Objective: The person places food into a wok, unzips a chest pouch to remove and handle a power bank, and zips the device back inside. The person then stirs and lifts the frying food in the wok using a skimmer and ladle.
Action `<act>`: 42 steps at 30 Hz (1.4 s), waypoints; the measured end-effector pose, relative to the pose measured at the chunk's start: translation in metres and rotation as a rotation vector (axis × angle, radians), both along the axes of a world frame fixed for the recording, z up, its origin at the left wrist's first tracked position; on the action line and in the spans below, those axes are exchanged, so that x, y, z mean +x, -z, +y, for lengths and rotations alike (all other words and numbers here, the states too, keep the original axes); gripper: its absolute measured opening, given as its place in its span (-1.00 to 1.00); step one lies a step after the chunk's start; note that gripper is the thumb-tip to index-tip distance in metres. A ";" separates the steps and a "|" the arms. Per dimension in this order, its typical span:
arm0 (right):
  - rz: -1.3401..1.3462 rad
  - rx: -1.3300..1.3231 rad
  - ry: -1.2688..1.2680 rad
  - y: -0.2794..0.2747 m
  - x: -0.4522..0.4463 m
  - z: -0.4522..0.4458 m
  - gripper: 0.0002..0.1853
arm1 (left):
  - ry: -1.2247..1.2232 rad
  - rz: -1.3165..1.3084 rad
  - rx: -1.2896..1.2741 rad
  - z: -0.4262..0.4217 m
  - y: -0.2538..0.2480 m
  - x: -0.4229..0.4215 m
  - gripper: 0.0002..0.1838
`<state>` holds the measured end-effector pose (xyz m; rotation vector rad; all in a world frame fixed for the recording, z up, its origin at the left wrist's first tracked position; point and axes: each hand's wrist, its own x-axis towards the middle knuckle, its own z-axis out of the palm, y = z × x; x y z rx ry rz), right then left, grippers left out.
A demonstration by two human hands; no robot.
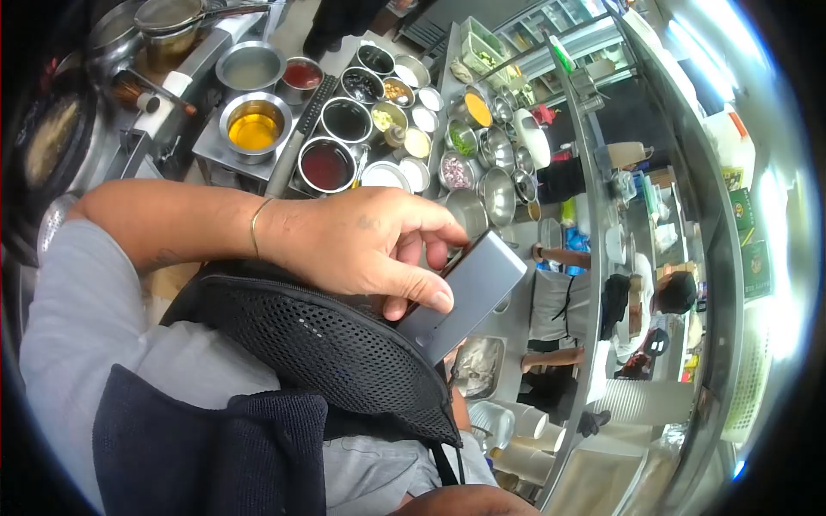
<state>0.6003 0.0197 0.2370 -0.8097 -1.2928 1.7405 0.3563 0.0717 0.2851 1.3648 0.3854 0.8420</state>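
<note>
**Left hand pinches a slim grey slab at the lip of a black mesh pouch**

The grey slab is flat, thin and rectangular, with rounded corners and a smooth, cool-toned face that has a dull metallic sheen. A small dark mark sits on that face towards the end nearer the pouch; it is too small to read. One long side shows a darker, narrow edge. What kind of device it is cannot be told from this side.

The left hand is gripping it, thumb pressed flat on the broad face, with the curled fingers along the opposite side and partly hidden by it. A thin bracelet circles the wrist. The right hand is mostly hidden behind the black mesh pouch, so I cannot tell what it is doing or whether it holds anything.

The slab is held up between the person's body and the steel table, its lower end next to the pouch's rim and its outline overlapping the table from this viewpoint. Towards the table's left end stand many bowls, among them a pot of dark red liquid and a bowl of chopped onion. Beyond the far edge stands a co-worker in a pale top.
</note>
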 end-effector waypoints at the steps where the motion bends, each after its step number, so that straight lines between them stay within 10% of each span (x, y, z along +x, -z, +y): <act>1: 0.005 -0.002 0.018 0.000 -0.001 0.000 -0.16 | 0.014 0.014 -0.008 -0.001 0.002 -0.001 -0.28; 9: -0.118 0.151 0.044 -0.033 -0.024 -0.002 -0.35 | -0.098 0.334 0.280 -0.005 -0.008 -0.027 -0.40; 11: -0.131 0.140 -0.024 -0.035 -0.027 0.002 -0.49 | -0.148 -0.090 -0.181 -0.012 0.000 -0.018 -0.42; 26: 0.140 -0.222 -0.112 -0.035 -0.022 0.027 -0.48 | -0.277 0.163 -0.295 0.021 0.018 -0.002 -0.55; 42: 0.311 -0.368 -0.159 0.032 0.000 0.039 -0.12 | -0.079 -0.259 -0.439 0.029 0.087 -0.009 -0.01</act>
